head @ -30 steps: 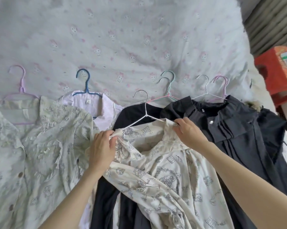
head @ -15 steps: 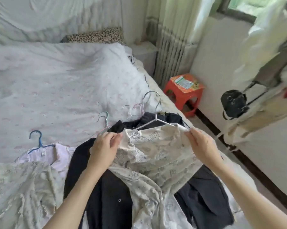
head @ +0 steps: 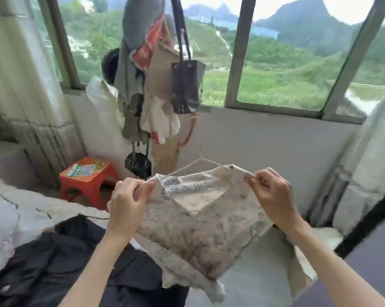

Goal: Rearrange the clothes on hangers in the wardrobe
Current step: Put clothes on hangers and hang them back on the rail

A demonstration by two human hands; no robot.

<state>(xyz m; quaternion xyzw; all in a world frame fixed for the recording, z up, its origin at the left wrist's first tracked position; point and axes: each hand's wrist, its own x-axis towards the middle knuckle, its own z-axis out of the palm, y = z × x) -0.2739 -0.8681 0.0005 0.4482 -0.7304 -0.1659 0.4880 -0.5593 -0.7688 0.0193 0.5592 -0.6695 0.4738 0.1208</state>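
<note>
A cream shirt with a grey print [head: 200, 227] hangs in the air on a thin white wire hanger [head: 201, 159]. My left hand [head: 126, 202] pinches its left shoulder. My right hand [head: 272, 196] pinches the right shoulder near the collar. The hanger's hook points up toward the window wall. The shirt's lower part droops over dark clothes [head: 60, 269] that lie on the bed at the lower left.
A coat stand [head: 156, 85] loaded with bags and garments rises in front of the window [head: 275, 52]. A red plastic stool [head: 88, 178] stands beside the bed. Curtains hang at the far left and right. A dark bar [head: 369, 224] slants at the right.
Both hands have lifted the printed shirt on its hanger off the bed. The view has swung from the bed toward the window and coat stand.
</note>
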